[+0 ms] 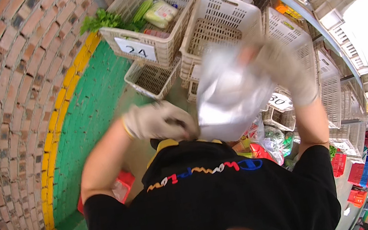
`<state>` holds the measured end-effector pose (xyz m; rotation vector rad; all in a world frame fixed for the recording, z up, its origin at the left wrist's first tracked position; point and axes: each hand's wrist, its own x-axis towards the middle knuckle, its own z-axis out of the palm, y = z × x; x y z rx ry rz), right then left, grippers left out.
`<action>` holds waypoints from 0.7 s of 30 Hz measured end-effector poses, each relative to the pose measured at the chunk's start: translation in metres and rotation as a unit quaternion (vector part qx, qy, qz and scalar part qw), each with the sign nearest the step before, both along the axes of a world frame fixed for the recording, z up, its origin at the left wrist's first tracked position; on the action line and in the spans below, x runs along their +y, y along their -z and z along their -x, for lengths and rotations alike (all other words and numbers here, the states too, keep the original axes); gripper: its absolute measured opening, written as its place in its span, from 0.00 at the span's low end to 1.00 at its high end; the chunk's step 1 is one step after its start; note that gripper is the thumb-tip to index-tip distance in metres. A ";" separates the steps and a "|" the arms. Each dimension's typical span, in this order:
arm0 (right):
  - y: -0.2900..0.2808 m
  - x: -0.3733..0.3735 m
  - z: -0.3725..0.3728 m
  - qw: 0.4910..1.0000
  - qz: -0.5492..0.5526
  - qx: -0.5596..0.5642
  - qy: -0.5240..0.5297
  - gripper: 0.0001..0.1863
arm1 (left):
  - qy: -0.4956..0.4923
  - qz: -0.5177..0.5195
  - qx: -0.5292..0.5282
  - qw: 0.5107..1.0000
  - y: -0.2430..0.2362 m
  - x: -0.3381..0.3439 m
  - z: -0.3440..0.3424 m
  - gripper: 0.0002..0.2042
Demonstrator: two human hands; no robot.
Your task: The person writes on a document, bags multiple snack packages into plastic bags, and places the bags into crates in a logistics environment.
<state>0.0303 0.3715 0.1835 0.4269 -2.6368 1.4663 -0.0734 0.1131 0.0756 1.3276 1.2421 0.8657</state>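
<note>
My right hand [285, 66], in a pale work glove, is raised at the right and blurred by motion. Its fingers are closed on a whitish, shiny plastic bag [226, 91], which hangs down in front of my chest. My left hand [158, 121], gloved too, is lower and to the left, with curled fingers close to the bag's lower left edge. Whether those fingers pinch anything is hidden. Beyond my hands, a white slatted crate [161, 50] holds leafy greens [102, 21] and a wrapped pale vegetable [160, 14]. Beside it another white crate [231, 7] shows its slatted bottom.
A small white crate [152, 84] sits below the large one. More crates [296, 42] line the right side under a metal rack. Bagged goods [274, 143] lie near my right elbow. A red container [125, 185] stands by my left arm; a brick wall [7, 105] bounds the left.
</note>
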 end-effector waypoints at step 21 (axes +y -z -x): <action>0.010 -0.001 0.192 0.927 0.046 0.018 0.372 0.16 | -0.271 -0.172 -0.457 0.829 0.047 -0.074 0.081 0.36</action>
